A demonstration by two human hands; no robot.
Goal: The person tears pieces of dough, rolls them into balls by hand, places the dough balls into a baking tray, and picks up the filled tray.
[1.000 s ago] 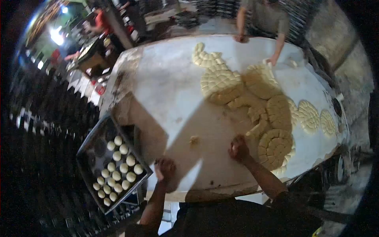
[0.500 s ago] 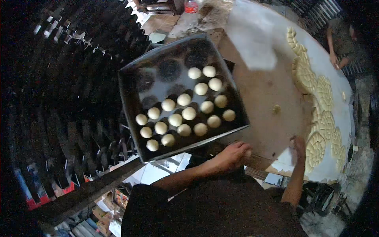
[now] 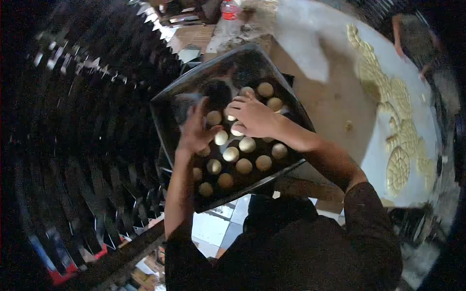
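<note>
So, tray (image 3: 245, 68) betw. dk stacks (image 3: 92, 136) & pale tbl (image 3: 306, 56)

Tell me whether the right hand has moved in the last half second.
Yes, leftward: against the table, the right hand has gone from over its surface to over the tray.

No text, label, brand, number or sign can be read. The 1 spot that might carry print is the red band around the bottle (image 3: 230, 10), at the top edge of the view beyond the tray (image 3: 242, 190); it is too small and blurred for any lettering to be made out. At the lower left, the red strips (image 3: 62, 276) below the dark rack (image 3: 97, 208) and the boxes (image 3: 141, 278) are likewise too blurred to tell whether they bear writing.
</note>
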